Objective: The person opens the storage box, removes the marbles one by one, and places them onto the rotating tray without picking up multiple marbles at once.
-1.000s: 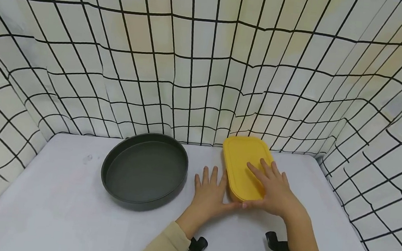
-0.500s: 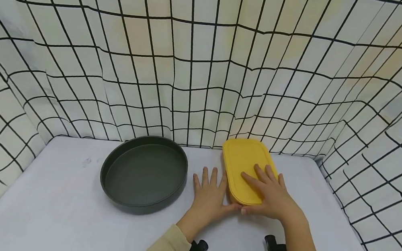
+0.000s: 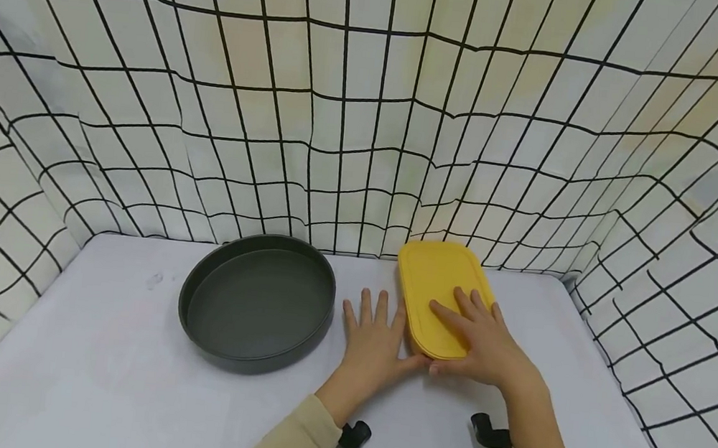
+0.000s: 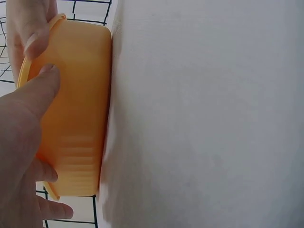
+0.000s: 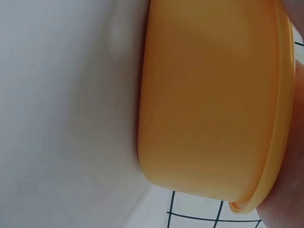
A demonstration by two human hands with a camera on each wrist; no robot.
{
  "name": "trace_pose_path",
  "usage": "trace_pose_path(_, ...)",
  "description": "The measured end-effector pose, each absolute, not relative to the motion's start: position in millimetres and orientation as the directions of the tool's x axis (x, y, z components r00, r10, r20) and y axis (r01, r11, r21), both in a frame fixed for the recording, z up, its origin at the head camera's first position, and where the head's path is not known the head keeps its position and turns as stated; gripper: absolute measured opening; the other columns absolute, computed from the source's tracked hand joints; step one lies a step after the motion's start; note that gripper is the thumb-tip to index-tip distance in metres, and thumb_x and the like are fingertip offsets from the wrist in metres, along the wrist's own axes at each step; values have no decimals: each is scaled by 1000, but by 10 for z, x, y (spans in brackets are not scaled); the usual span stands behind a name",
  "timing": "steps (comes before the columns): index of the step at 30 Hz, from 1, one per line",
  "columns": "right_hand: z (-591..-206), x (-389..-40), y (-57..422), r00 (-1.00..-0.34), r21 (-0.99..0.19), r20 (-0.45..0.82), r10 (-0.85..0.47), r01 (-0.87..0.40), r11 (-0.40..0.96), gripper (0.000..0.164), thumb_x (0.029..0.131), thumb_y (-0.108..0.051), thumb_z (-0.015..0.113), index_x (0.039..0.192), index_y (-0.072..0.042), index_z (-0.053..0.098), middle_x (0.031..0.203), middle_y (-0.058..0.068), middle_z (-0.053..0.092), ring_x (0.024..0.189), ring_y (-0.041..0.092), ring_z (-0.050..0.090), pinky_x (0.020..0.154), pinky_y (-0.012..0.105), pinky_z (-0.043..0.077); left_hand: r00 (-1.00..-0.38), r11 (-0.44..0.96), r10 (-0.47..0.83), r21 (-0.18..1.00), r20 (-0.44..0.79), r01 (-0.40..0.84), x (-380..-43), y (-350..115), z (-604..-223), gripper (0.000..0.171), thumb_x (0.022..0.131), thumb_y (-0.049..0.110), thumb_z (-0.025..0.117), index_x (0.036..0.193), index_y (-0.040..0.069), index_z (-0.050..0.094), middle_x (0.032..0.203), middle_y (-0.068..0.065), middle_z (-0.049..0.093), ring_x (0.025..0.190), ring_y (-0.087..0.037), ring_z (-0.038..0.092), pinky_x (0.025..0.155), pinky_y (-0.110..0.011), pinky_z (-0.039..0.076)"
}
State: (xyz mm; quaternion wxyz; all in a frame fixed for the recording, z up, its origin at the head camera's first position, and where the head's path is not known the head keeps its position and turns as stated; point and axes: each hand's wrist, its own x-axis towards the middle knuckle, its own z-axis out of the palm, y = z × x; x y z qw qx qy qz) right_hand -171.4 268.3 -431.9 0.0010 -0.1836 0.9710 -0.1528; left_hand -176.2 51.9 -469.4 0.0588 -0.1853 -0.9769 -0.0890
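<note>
A yellow lidded food container (image 3: pixel 434 278) stands on the table at the back right in the head view. My left hand (image 3: pixel 371 351) is at its near left corner, fingers spread; in the left wrist view the thumb (image 4: pixel 45 85) lies against the container's orange-yellow wall (image 4: pixel 78 109). My right hand (image 3: pixel 490 348) rests on the lid with spread fingers, its thumb at the near edge beside the left thumb. The right wrist view shows the container's side wall (image 5: pixel 209 95) and rim, with only parts of the hand at the right edge.
A round dark grey pan (image 3: pixel 257 301) without a visible handle sits left of the hands. White cloth (image 3: pixel 91 371) covers the table. Walls of white fabric with a black grid (image 3: pixel 355 130) rise behind and on both sides.
My right hand has slid slightly toward me over the lid, and its fingers now lie lower on it. The left hand and the container stay almost in place.
</note>
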Motion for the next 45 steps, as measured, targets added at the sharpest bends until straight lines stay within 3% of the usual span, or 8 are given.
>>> trace_pose_path(14, -4292, -1718, 2666, -936, -297, 27, -352, -344, 891, 104, 65, -75, 76, 153, -33, 40, 164, 16, 22, 151, 45, 11, 117, 68, 4, -935, 930, 324, 132, 145, 343, -1761, 503, -4692, 105, 77, 90, 44, 157, 23, 33, 157, -24, 32, 145, -56, 19, 110, -76, 15)
trace_pose_path(32, -4253, -1698, 2670, -934, -341, 47, -354, -348, 873, 95, 69, -76, 72, 150, -37, 43, 163, 15, 25, 150, 46, 14, 116, 69, 5, -943, 930, 318, 157, 103, 331, -1778, 470, -4698, 110, 73, 95, 37, 158, 26, 28, 158, -23, 32, 145, -56, 19, 110, -76, 13)
trace_pose_path(45, -4159, -1663, 2679, -935, -357, 29, -354, -340, 870, 90, 72, -70, 74, 150, -38, 43, 162, 13, 28, 150, 44, 18, 117, 68, 5, -937, 927, 332, 148, 106, 345, -1770, 463, -4666, 104, 77, 92, 39, 158, 27, 30, 158, -24, 32, 145, -56, 19, 110, -77, 14)
